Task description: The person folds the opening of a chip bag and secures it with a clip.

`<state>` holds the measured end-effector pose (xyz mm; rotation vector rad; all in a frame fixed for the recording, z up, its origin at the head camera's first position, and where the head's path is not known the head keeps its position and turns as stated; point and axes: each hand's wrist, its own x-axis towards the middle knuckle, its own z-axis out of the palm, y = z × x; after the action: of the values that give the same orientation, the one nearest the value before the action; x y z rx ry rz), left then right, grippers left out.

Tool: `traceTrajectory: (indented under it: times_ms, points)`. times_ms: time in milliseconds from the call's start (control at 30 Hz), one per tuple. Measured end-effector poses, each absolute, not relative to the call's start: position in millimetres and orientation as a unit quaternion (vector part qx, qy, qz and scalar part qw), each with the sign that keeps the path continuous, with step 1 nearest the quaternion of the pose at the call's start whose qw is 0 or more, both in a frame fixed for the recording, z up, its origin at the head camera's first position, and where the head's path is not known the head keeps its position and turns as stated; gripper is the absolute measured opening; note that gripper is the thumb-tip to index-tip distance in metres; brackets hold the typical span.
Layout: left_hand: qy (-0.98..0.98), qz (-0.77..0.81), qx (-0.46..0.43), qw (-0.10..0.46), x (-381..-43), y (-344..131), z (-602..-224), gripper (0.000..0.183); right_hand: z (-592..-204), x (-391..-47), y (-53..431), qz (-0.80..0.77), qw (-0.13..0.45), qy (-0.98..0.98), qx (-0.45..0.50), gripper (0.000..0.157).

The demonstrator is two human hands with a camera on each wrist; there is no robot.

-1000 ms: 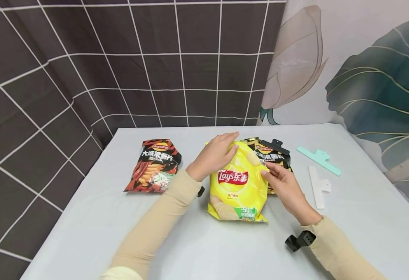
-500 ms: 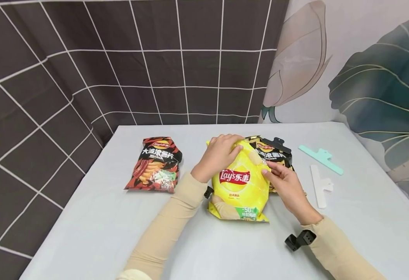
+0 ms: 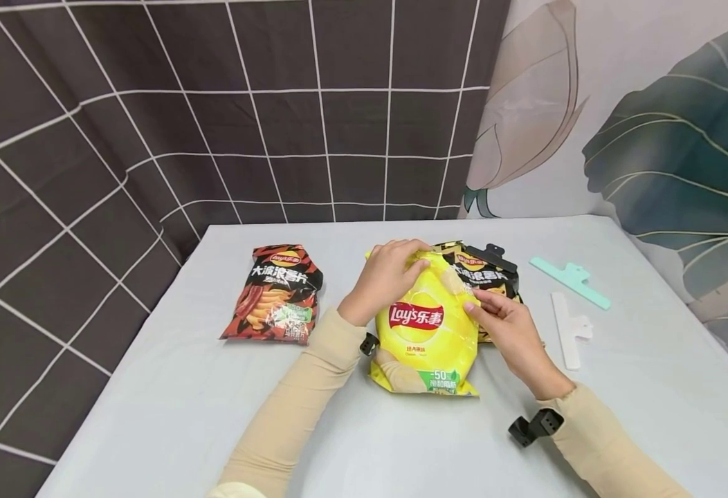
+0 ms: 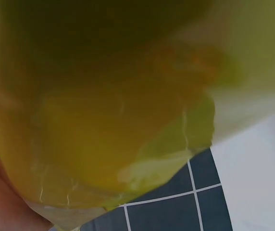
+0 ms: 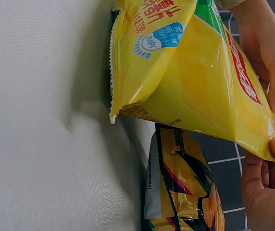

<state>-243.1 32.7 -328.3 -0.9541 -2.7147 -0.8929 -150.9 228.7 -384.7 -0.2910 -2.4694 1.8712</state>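
A yellow Lay's chip bag (image 3: 429,353) stands on the table, slightly tilted. At its top left my left hand (image 3: 384,280) holds the folded-looking upper edge, thumb in front; the far fingertips are partly hidden. My right hand (image 3: 512,332) pinches the bag's upper right edge between thumb and fingers. Up close in the right wrist view, the right hand (image 5: 267,197) and left hand (image 5: 265,57) both hold the top end of the yellow bag (image 5: 190,86). Blurred yellow bag (image 4: 104,144) fills most of the left wrist view.
Behind the yellow bag stands a black chip bag (image 3: 495,280) with a black clip (image 3: 491,258) on top. A red chip bag (image 3: 277,297) is at left. Teal (image 3: 571,282) and white (image 3: 566,332) bag clips lie on the white table (image 3: 171,415) at right.
Early in this span, my left hand and forearm shift slightly right along the bag's top. My right hand keeps its pinch with little movement, and the yellow bag stays in place.
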Motion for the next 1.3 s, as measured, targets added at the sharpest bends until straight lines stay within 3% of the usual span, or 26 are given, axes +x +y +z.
traceTrajectory:
  times_ms: [833,1100,1300]
  points:
    - [-0.873,-0.338,-0.341,0.083,-244.9,28.2,-331.5,0.02,-387.2,-148.0,230.6,0.574,0.057,-0.813,-0.078,0.046]
    - [-0.863,-0.346,-0.359,0.086,-244.0,27.3,-330.6,0.022,-392.3,-144.4,231.2,0.557,0.095,-0.825,-0.017,0.033]
    - [-0.859,-0.365,-0.353,0.065,-243.3,26.5,-328.7,0.023,-396.2,-142.4,229.0,0.499,0.165,-0.85,0.041,0.025]
